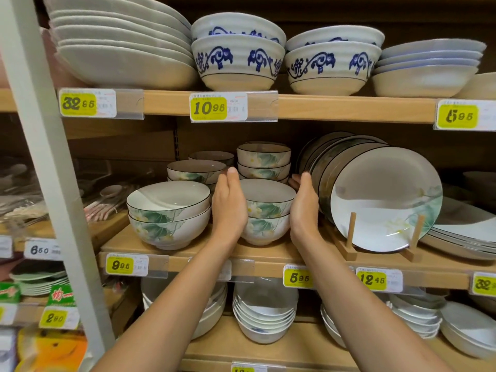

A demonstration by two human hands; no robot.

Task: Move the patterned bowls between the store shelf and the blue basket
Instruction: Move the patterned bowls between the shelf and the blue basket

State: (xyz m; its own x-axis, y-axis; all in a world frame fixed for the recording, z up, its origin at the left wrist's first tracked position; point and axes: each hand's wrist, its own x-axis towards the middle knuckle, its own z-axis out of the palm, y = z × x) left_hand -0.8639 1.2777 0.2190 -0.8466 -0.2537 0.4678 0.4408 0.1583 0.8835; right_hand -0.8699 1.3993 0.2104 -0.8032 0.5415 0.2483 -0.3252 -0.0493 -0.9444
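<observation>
Forearms come in from the near edge and reach up to the middle store shelf (188,260). Left hand (229,208) and right hand (304,210) stand palm-inward on either side of a stack of two small patterned bowls (265,210). Fingers on both are straight and held together, not curled round anything. Each palm appears to lie against the side of the stack, though firm contact cannot be confirmed. The stack sits foot-down on the shelf board, close to the front edge, and shows no sign of being lifted.

Just left of the left hand is a larger nested pair of bowls (169,213) with the same green leaf pattern. Just right of the right hand, plates (381,200) stand on edge in a wooden rack (351,237).

Farther back on the same shelf are more small patterned bowls: a rear stack (264,162) directly behind the flanked one and another stack (196,170) to the far left. On the upper shelf, blue-scroll bowls (237,57) are untouched.

Status: the blue basket is not in view, so the number of bowls moved cannot be read. Judgement: the two-palm hold fits either the start of a lift or the end of a placement, and the direction is not settled. Several patterned stacks are on the shelf, so the transfer looks incomplete.
</observation>
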